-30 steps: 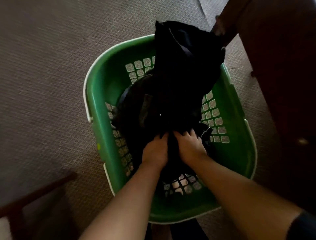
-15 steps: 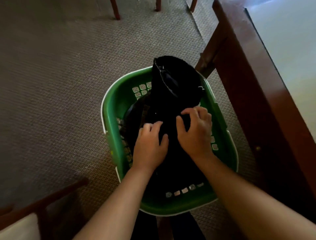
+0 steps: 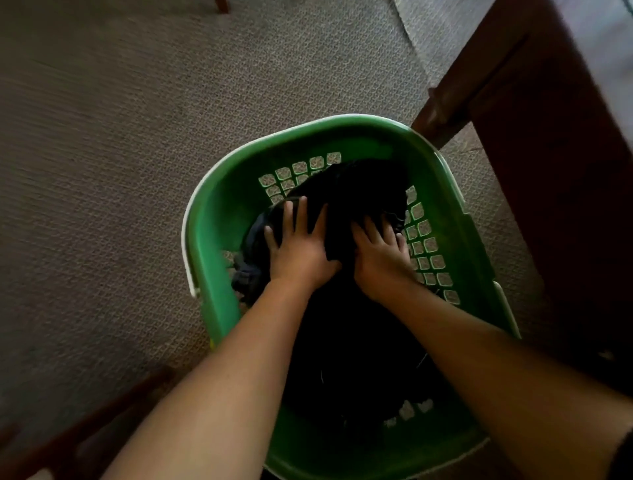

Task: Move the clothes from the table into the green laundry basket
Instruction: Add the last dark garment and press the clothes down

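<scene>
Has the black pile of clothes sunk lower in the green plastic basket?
Yes. The black clothes rose above the green plastic basket's far rim earlier; now they lie below it, pressed down.

A grey-brown woven carpet with a small repeating lattice pattern [image 3: 130, 144] fills most of the frame, dim and evenly lit. At the upper right stands a dark reddish-brown wooden table [image 3: 548, 144]; its pale top surface catches light in the far upper right corner, and one of its legs meets the carpet just below. In the lower left corner a dark brown wooden furniture rail [image 3: 85, 435] runs diagonally. At the top edge, left of centre, a small brown wooden leg [image 3: 222, 4] pokes in.
</scene>
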`<state>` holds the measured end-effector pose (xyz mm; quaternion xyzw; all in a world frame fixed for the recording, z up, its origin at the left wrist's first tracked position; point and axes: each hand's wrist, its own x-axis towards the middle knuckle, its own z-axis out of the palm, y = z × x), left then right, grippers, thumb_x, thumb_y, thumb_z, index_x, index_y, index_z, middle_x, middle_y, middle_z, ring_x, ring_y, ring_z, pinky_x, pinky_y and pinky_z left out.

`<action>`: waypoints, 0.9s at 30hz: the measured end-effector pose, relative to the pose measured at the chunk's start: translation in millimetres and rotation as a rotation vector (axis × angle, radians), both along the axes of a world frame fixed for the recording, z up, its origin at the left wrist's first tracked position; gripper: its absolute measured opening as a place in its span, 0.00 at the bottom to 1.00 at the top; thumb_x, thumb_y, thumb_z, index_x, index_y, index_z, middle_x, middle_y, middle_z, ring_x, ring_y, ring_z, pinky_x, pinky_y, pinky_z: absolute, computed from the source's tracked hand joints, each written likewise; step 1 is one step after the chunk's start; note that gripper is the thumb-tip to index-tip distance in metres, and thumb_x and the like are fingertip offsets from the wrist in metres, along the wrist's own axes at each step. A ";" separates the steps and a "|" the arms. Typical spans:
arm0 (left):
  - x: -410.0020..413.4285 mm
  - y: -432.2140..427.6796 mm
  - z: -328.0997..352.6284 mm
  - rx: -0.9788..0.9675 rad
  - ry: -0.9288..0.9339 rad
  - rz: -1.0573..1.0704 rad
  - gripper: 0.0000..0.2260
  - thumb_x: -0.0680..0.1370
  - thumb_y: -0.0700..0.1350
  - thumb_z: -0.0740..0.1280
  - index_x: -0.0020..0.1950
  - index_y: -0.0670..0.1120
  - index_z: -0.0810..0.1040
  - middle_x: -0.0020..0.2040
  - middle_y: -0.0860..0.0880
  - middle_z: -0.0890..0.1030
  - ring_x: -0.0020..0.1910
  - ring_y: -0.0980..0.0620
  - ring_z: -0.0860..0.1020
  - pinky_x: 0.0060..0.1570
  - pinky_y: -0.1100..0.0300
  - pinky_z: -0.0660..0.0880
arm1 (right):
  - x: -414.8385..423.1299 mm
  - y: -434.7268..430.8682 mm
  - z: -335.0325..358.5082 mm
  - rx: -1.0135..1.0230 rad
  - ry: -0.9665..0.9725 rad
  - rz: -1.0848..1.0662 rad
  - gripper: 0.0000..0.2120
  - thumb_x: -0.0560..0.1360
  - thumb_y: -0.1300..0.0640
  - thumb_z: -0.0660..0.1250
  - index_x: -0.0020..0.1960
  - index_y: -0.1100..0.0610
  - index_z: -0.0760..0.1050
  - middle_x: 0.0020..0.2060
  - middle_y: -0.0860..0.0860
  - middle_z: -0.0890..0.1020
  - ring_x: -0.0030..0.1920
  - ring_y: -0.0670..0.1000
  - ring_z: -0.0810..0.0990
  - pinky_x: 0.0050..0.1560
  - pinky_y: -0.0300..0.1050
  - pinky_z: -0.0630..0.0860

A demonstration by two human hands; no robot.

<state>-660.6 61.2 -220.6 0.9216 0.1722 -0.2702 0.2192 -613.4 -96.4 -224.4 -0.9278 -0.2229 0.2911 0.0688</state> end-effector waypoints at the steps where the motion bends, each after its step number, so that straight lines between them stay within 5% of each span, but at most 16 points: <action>1: 4.0 2.5 -6.8 -0.006 0.042 0.008 0.45 0.75 0.62 0.68 0.83 0.59 0.43 0.84 0.50 0.37 0.82 0.44 0.33 0.76 0.29 0.42 | 1.4 2.4 -4.8 -0.007 0.012 0.013 0.33 0.80 0.50 0.57 0.82 0.46 0.49 0.82 0.49 0.51 0.81 0.60 0.44 0.78 0.65 0.49; 8: 29.9 14.9 0.4 -0.051 0.220 -0.021 0.44 0.75 0.60 0.70 0.83 0.59 0.45 0.84 0.50 0.39 0.82 0.44 0.36 0.76 0.30 0.44 | 15.4 14.9 3.8 -0.072 0.098 0.018 0.35 0.80 0.53 0.59 0.82 0.47 0.47 0.82 0.50 0.49 0.81 0.60 0.44 0.77 0.63 0.51; 15: -29.4 -3.2 43.6 -0.098 0.023 0.069 0.35 0.80 0.53 0.65 0.83 0.50 0.51 0.83 0.43 0.54 0.82 0.40 0.51 0.74 0.35 0.63 | -28.0 -3.2 56.7 0.180 0.273 -0.244 0.30 0.83 0.53 0.56 0.82 0.46 0.50 0.82 0.48 0.53 0.82 0.58 0.48 0.78 0.61 0.55; 20: -70.6 -10.2 101.0 -0.194 -0.094 0.072 0.31 0.84 0.53 0.61 0.84 0.49 0.53 0.83 0.44 0.58 0.80 0.43 0.62 0.73 0.44 0.67 | -84.4 -6.4 119.5 0.402 0.336 -0.503 0.27 0.85 0.56 0.57 0.82 0.52 0.55 0.80 0.50 0.59 0.81 0.53 0.52 0.80 0.53 0.54; 27: -84.2 -8.6 177.5 -0.259 -0.194 -0.060 0.27 0.84 0.50 0.61 0.83 0.50 0.58 0.83 0.50 0.60 0.80 0.50 0.62 0.72 0.54 0.66 | -131.6 -4.7 203.3 0.561 0.397 -0.763 0.25 0.85 0.50 0.55 0.82 0.49 0.56 0.80 0.46 0.61 0.80 0.46 0.57 0.79 0.47 0.57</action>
